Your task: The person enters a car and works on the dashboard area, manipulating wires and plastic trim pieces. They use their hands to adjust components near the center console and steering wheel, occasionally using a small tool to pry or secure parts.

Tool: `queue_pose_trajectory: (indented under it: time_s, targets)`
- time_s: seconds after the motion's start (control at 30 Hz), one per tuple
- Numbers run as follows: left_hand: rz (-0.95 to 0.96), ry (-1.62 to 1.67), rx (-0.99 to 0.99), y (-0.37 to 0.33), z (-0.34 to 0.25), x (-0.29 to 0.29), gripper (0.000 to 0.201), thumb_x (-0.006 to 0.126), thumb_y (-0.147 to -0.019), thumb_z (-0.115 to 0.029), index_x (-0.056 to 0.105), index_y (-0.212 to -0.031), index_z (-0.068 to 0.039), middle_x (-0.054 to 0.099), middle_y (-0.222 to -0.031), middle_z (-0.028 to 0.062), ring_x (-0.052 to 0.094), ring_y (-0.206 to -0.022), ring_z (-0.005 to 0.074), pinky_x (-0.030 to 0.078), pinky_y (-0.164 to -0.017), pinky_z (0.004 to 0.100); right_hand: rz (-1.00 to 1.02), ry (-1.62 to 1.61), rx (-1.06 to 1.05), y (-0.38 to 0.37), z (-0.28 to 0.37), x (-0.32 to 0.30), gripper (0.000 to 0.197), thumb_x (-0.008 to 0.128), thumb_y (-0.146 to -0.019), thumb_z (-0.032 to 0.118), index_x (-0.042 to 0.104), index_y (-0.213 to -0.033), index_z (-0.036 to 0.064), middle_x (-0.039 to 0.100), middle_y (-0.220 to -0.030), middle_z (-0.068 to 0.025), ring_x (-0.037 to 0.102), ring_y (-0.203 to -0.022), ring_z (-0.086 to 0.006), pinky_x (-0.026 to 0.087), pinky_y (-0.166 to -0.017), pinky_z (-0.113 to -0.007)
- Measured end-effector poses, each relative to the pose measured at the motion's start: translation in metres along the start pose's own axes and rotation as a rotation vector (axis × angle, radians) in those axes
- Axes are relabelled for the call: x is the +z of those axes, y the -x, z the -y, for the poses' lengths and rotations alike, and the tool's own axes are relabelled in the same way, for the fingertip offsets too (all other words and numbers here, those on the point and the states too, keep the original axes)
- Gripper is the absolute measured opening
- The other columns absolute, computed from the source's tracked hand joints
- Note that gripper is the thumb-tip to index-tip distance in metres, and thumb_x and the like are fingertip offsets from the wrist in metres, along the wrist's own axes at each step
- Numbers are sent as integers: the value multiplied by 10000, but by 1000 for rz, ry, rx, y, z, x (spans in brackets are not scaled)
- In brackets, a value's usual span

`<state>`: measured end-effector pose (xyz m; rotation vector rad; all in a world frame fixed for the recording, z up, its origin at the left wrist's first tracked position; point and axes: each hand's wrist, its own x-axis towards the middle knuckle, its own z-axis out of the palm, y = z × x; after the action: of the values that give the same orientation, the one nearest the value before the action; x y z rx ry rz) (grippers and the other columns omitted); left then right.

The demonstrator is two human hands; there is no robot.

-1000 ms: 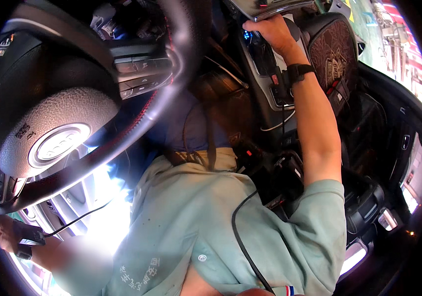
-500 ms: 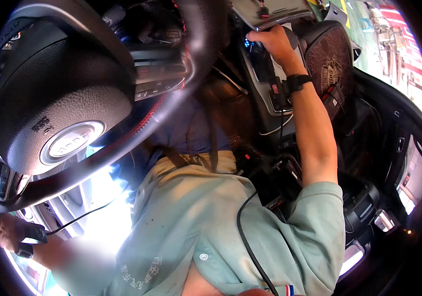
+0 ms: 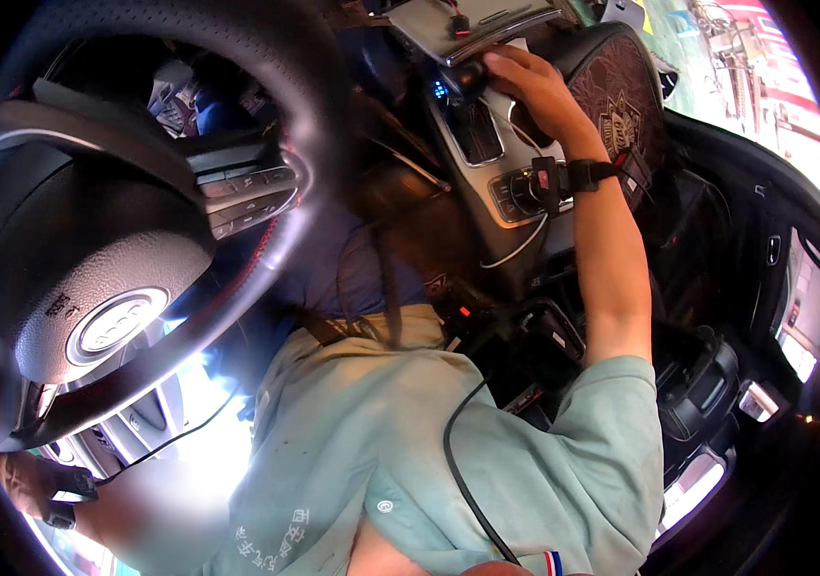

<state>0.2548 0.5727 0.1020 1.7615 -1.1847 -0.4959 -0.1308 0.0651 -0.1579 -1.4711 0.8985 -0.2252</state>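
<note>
At the upper middle, my right hand (image 3: 536, 88) is curled against the dark knob of a gear lever (image 3: 468, 83). Its fingertips rest on the knob's right side, while the palm side is hidden. Small blue lights (image 3: 440, 89) glow just left of the knob. At the far left edge, my left hand (image 3: 22, 480) is at the lower left rim of a black steering wheel (image 3: 237, 288); its fingers are dim and blurred but seem wrapped round the rim. Black bands with small devices sit on both wrists; a thin cable runs from the left one (image 3: 72, 483).
The centre console (image 3: 515, 158) has a round control dial (image 3: 525, 192) and a white cable (image 3: 515, 255). Right of it stands a dark patterned seat (image 3: 611, 106). A flat panel with a red-wired connector (image 3: 460, 26) lies at the top. A black cable (image 3: 455, 446) crosses my shirt.
The view has swung, so the steering wheel sits lower and farther left. Relative to the console, my right hand has shifted right, uncovering the knob. My left hand stays by the wheel rim.
</note>
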Motion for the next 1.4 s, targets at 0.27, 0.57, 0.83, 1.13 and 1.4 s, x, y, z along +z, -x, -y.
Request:
queue_pose_trajectory:
  time_s: [0.27,0.57,0.83,1.13,1.4]
  targets:
    - [19,0,-17,-16,-10,6,517,709,-732,-293,423,-1057,-10,457,-696,15,433,-518,92,395,-542,219,38,88,-143,-4,-2,0,575,690,-882,363,571,-1268,-46,615,-1241,-121,563,-1146,-193,397,-1027,-304]
    - [21,45,-115,-41,-28,-8,526,715,-723,-297,418,-1052,-14,450,-692,10,425,-514,89,389,-542,218,-114,295,-323,-44,-23,45,489,822,-677,194,670,-1079,-38,691,-1027,-114,629,-980,-225,477,-912,-330]
    - [-2,83,-197,-51,-37,-10,534,720,-714,-301,415,-1048,-17,444,-688,6,418,-510,86,383,-542,217,-203,378,-329,-44,-19,50,421,780,-668,256,674,-980,-6,703,-916,-144,663,-891,-291,511,-824,-364]
    - [-32,96,-264,-64,-50,-7,543,725,-705,-305,410,-1044,-20,437,-684,2,409,-506,83,377,-543,216,-231,316,-391,-46,-26,50,426,771,-661,280,678,-1014,61,692,-943,-187,641,-912,-386,523,-794,-407]
    - [-73,112,-283,-62,-54,-10,553,742,-691,-300,415,-1050,-36,451,-688,-4,407,-516,81,385,-578,232,-227,293,-403,-47,-25,50,391,746,-660,273,681,-988,71,693,-930,-178,639,-900,-387,526,-786,-414]
